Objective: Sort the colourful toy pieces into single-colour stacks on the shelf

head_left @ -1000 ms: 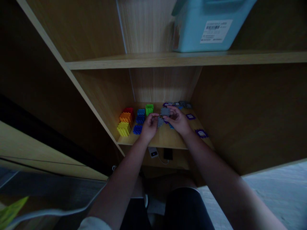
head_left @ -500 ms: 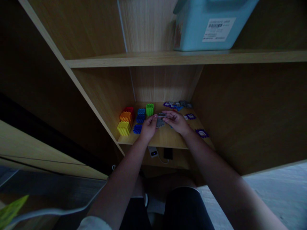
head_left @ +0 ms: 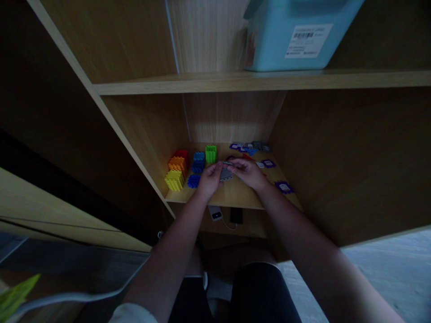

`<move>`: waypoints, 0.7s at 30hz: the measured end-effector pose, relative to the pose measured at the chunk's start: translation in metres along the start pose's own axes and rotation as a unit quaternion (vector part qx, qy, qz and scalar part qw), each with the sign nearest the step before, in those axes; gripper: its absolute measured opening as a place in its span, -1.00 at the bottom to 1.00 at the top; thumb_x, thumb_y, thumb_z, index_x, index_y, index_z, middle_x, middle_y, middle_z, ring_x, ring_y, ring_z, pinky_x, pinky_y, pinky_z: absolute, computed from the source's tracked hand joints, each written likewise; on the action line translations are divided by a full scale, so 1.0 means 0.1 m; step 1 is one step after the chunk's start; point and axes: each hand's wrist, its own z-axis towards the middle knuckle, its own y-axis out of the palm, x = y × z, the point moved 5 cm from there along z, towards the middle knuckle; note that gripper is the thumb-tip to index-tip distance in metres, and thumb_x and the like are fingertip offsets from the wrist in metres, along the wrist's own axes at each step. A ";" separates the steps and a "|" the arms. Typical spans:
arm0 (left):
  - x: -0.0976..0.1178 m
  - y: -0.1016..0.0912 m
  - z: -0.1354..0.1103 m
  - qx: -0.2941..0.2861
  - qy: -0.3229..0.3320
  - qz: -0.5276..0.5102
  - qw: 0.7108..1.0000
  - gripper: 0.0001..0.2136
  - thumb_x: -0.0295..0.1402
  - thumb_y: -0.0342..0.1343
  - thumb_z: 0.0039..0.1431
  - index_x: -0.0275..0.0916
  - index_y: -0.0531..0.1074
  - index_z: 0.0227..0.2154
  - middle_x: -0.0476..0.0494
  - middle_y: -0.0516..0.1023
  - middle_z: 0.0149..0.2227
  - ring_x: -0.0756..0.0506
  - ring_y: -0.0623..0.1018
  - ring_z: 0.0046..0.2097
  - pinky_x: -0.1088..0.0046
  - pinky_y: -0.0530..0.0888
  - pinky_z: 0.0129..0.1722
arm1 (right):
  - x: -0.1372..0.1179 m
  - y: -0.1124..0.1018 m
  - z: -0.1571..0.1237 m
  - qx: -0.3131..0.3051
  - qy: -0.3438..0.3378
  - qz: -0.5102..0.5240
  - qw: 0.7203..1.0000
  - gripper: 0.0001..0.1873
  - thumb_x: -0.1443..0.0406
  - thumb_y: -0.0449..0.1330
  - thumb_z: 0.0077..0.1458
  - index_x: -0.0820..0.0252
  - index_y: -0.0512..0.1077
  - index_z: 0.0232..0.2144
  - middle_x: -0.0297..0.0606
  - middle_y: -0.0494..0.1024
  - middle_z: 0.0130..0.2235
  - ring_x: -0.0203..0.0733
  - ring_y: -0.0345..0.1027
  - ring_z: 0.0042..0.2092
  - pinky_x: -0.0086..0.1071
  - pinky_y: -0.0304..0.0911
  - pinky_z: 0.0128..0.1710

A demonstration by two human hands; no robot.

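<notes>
Over the middle of the lower shelf, my left hand [head_left: 210, 179] pinches grey interlocking tiles [head_left: 226, 174] with notched edges. My right hand [head_left: 247, 171] has its fingers closed on the far edge of the same grey tiles, where one piece meets another at an angle. To the left stand stacks of yellow [head_left: 174, 180], orange [head_left: 177, 165] and red tiles. Blue tiles [head_left: 198, 166] and a green stack [head_left: 211, 154] are nearer my left hand. Right of my right hand lie purple window-shaped tiles [head_left: 268, 163], with red pieces partly hidden behind my fingers.
At the shelf's back right is a pile of grey and purple tiles [head_left: 257, 146]. The upper shelf board [head_left: 215, 84] crosses above my hands and carries a light-blue bin [head_left: 289, 40]. Below, a white power bank [head_left: 215, 213] and a black device [head_left: 236, 215] lie joined by a cable.
The upper grey piece has tipped from facing me to nearly edge-on against the other. My right hand has shifted slightly and stays closed on it; my left hand keeps its grip.
</notes>
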 end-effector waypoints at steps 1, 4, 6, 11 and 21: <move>0.01 0.00 0.00 -0.001 0.001 0.000 1.000 -0.46 0.23 0.23 0.26 -0.24 0.63 -0.19 -0.05 0.54 -0.41 0.03 0.42 -0.49 0.61 0.30 -0.60 | 0.00 0.00 0.00 -0.001 0.000 0.001 1.000 -0.50 -0.15 0.51 0.00 0.04 0.66 -0.19 -0.25 0.76 -0.13 -0.08 0.66 -0.12 -0.12 0.59 0.02; 0.02 0.01 -0.01 -0.011 0.001 0.000 1.000 -0.44 0.24 0.23 0.26 -0.25 0.63 -0.20 -0.06 0.54 -0.42 0.05 0.39 -0.52 0.60 0.27 -0.61 | -0.02 -0.02 -0.01 0.004 0.005 0.003 1.000 -0.53 -0.13 0.50 0.03 0.04 0.66 -0.21 -0.26 0.76 -0.15 -0.07 0.67 -0.12 -0.10 0.59 0.03; 0.03 0.02 -0.01 -0.015 0.001 -0.002 1.000 -0.42 0.27 0.20 0.27 -0.26 0.63 -0.21 -0.06 0.53 -0.44 0.06 0.34 -0.56 0.59 0.23 -0.64 | -0.05 -0.03 -0.02 0.010 0.006 0.008 1.000 -0.54 -0.12 0.51 0.02 0.04 0.65 -0.21 -0.25 0.76 -0.15 -0.07 0.67 -0.11 -0.11 0.59 0.02; 0.01 0.01 0.02 -0.006 -0.001 -0.020 1.000 -0.32 0.37 0.08 0.26 -0.26 0.59 -0.29 0.00 0.43 -0.57 0.06 0.26 -0.65 0.54 0.15 -0.70 | -0.18 -0.01 -0.03 -0.007 -0.012 0.031 0.999 -0.58 -0.09 0.53 0.02 0.03 0.66 -0.24 -0.20 0.72 0.04 -0.04 0.62 0.09 -0.10 0.51 0.17; 0.01 0.00 0.02 0.000 0.029 -0.061 0.998 -0.48 0.26 0.21 0.27 -0.15 0.35 -0.23 0.17 0.34 -0.52 0.11 0.24 -0.67 0.58 0.17 -0.71 | -0.07 0.06 -0.05 -0.086 0.024 0.032 0.995 -0.61 -0.04 0.57 -0.02 0.05 0.68 -0.27 -0.29 0.71 -0.18 -0.13 0.60 -0.12 -0.14 0.50 0.07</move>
